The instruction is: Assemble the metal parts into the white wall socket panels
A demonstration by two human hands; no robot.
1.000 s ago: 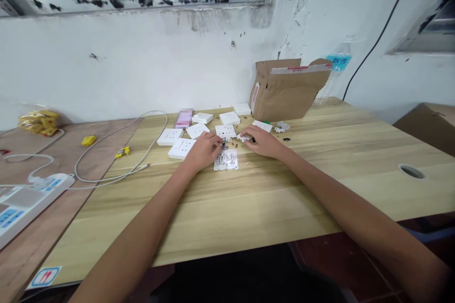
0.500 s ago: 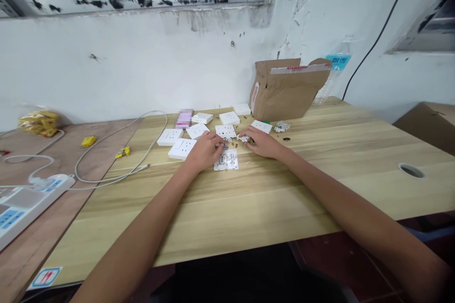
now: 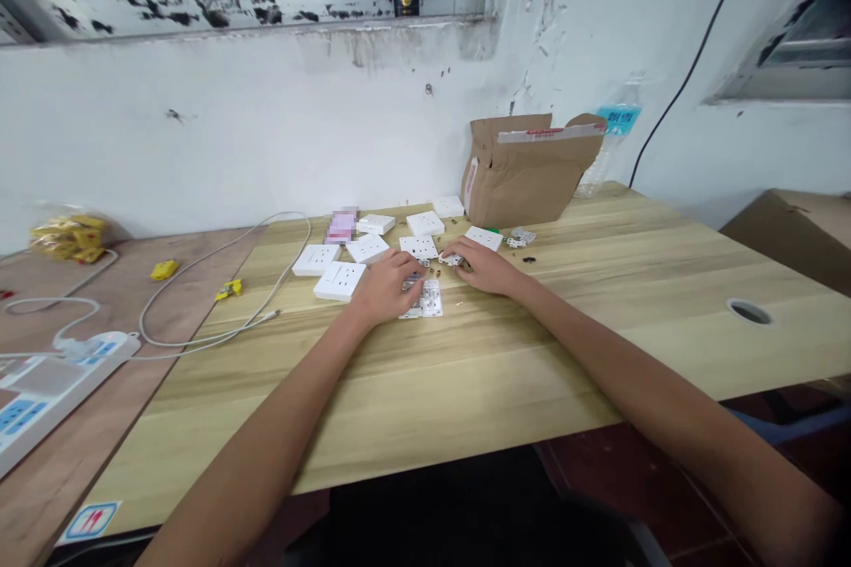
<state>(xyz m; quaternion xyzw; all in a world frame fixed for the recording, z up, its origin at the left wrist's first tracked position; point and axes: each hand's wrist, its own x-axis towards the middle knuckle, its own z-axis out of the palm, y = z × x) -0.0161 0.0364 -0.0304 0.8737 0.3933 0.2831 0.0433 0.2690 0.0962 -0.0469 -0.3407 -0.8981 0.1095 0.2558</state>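
My left hand (image 3: 392,285) is over the left part of an opened white socket housing (image 3: 432,298) lying on the table, its fingers bent; whatever they pinch is too small to tell. My right hand (image 3: 484,267) is closed on a small white plastic part (image 3: 451,260), just behind and right of the housing. Between the hands lie small brass pieces (image 3: 434,273). A white socket faceplate (image 3: 418,247) rests just behind them. More white socket units, one at the left (image 3: 339,281) and one at the right (image 3: 483,237), lie around my hands.
An open cardboard box (image 3: 532,173) stands at the back, with a plastic bottle (image 3: 615,128) behind it. A white cable (image 3: 219,338) loops over the left side, near a power strip (image 3: 66,385) and yellow pieces (image 3: 164,269). A round hole (image 3: 750,312) is at the right.
My left hand has shifted slightly over the housing and now covers more of its left part. My right hand stays by the white part. The whole view has shifted slightly.
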